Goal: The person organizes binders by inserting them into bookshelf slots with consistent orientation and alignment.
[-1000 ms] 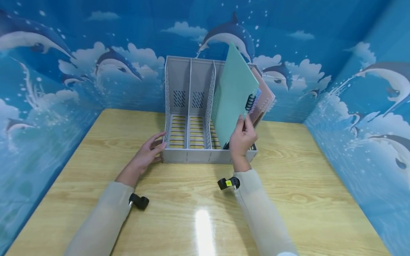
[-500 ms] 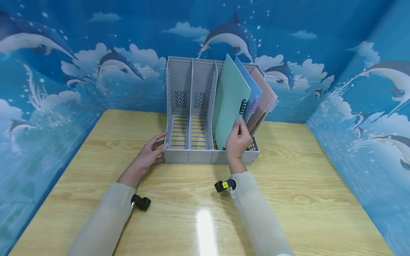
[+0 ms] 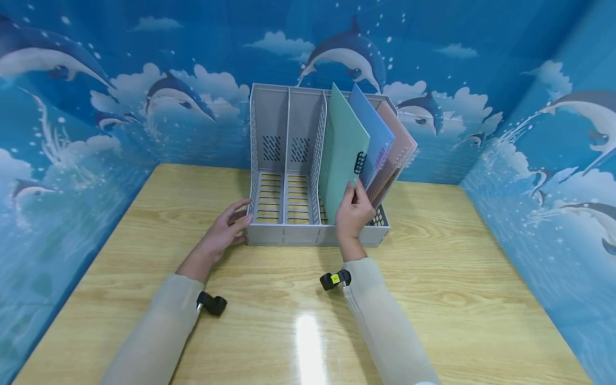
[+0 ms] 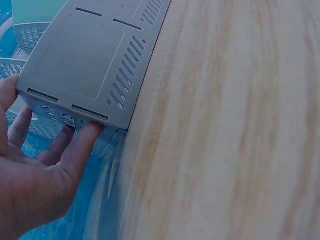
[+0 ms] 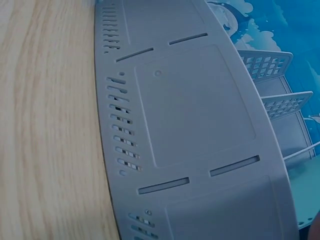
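Note:
A grey file rack (image 3: 298,235) with upright dividers stands on the table. My right hand (image 3: 354,215) pinches the lower front corner of a green spiral notebook (image 3: 343,152). That notebook stands upright in the rack, right of a perforated divider. Behind my fingers its lower edge is hidden. My left hand (image 3: 223,230) touches the rack's left side, and in the left wrist view its fingers (image 4: 82,145) rest against the side wall near the front corner. The right wrist view shows the rack's front panel (image 5: 195,110) and a strip of the green notebook at the edge.
Right of the green notebook stand a blue spiral notebook (image 3: 372,128) and a pink one (image 3: 395,139), leaning right in the rack. The wooden table (image 3: 462,278) extends around it. Dolphin-print cloth (image 3: 192,64) hangs behind and at the sides.
My right hand has lowered the green notebook and shifted it left, and the blue notebook now shows more. My left hand stays at the rack's left side.

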Motion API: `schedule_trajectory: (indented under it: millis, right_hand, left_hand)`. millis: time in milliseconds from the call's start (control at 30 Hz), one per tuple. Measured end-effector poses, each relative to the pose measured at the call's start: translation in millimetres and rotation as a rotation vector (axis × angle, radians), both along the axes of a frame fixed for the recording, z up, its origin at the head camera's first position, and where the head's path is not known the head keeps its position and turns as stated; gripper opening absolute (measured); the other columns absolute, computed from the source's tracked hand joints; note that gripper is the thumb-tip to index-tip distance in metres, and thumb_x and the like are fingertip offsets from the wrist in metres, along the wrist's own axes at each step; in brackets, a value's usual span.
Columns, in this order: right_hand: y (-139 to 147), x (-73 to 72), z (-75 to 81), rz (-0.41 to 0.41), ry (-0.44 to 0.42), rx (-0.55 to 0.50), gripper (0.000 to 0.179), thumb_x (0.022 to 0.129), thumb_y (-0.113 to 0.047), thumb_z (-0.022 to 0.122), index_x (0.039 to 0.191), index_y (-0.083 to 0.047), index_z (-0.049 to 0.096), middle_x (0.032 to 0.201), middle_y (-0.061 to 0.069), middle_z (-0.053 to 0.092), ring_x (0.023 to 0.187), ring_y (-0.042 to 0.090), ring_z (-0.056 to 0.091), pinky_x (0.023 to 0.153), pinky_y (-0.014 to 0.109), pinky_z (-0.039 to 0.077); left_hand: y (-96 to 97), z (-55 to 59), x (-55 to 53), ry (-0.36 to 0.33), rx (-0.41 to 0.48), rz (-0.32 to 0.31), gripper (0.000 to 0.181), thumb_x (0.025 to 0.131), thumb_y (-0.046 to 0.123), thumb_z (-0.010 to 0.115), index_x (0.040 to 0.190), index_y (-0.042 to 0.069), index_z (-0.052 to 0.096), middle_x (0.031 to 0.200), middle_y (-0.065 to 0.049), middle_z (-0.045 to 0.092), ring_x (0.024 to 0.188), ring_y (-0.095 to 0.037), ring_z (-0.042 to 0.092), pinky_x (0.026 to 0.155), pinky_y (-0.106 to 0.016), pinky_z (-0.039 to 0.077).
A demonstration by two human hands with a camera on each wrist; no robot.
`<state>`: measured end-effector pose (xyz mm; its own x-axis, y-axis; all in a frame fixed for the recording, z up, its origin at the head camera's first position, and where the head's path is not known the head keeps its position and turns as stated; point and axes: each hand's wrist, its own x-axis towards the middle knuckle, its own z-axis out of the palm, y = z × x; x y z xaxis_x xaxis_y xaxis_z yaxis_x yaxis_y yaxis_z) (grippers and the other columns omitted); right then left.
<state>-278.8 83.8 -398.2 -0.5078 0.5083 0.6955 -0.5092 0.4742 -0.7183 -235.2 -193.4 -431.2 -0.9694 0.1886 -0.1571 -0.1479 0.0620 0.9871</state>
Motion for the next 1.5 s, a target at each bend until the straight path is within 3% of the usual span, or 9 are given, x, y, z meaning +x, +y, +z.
schedule_trajectory:
  millis: [67,200,400,667,867,1500]
  right_hand:
    - [-0.4,1.0,-0.6,0.011,-0.033,0.004,0.021,0.099,-0.011,0.055,0.105,0.0,0.071,0.071,0.018,0.065,0.056,0.02,0.056,0.052,0.031,0.046]
    - [-0.6,2.2,-5.1,0.014,-0.148,0.019,0.021,0.099,-0.008,0.051,0.108,0.002,0.067,0.092,0.019,0.071,0.076,0.031,0.067,0.066,0.044,0.054]
    - [0.4,3.7,-8.2,0.071,-0.269,0.112,0.023,0.099,-0.01,0.049,0.109,0.006,0.063,0.1,0.024,0.069,0.09,0.038,0.066,0.078,0.051,0.053]
    - [1.6,3.2,-3.8,0.101,-0.374,0.307,0.024,0.099,-0.009,0.049,0.113,0.006,0.061,0.102,0.024,0.069,0.09,0.038,0.067,0.078,0.05,0.053]
    - [1.9,4.4,-4.5,0.099,-0.433,0.317,0.03,0.101,-0.011,0.045,0.121,0.008,0.057,0.107,0.029,0.067,0.098,0.041,0.066,0.084,0.051,0.053]
    - [-2.2,5.6,-10.1,-0.004,-0.389,0.247,0.035,0.1,-0.006,0.043,0.131,0.009,0.05,0.107,0.032,0.065,0.099,0.044,0.064,0.088,0.053,0.051]
  left_hand:
    - [0.3,-0.7,-0.1,0.003,0.004,0.001,0.061,0.101,0.03,0.052,0.155,0.025,0.024,0.158,-0.019,0.019,0.141,-0.041,0.027,0.106,-0.061,0.034]
    - [1.6,-1.3,0.1,0.005,0.01,-0.002,0.061,0.101,0.031,0.053,0.154,0.024,0.025,0.158,-0.019,0.019,0.141,-0.041,0.027,0.106,-0.062,0.034]
    - [0.8,0.8,0.3,0.015,0.017,-0.007,0.062,0.101,0.03,0.054,0.155,0.024,0.024,0.158,-0.02,0.019,0.139,-0.042,0.029,0.106,-0.062,0.033]
    - [-2.3,7.3,-2.0,0.039,0.015,-0.006,0.065,0.1,0.033,0.055,0.155,0.024,0.023,0.158,-0.02,0.019,0.139,-0.043,0.029,0.107,-0.063,0.032]
    - [-1.4,6.1,-1.3,0.017,0.023,-0.001,0.065,0.1,0.031,0.055,0.155,0.026,0.022,0.158,-0.02,0.018,0.139,-0.043,0.029,0.107,-0.062,0.032]
    - [3.2,3.0,1.4,-0.014,0.011,0.011,0.066,0.1,0.033,0.055,0.155,0.029,0.021,0.159,-0.019,0.017,0.14,-0.042,0.029,0.108,-0.061,0.032]
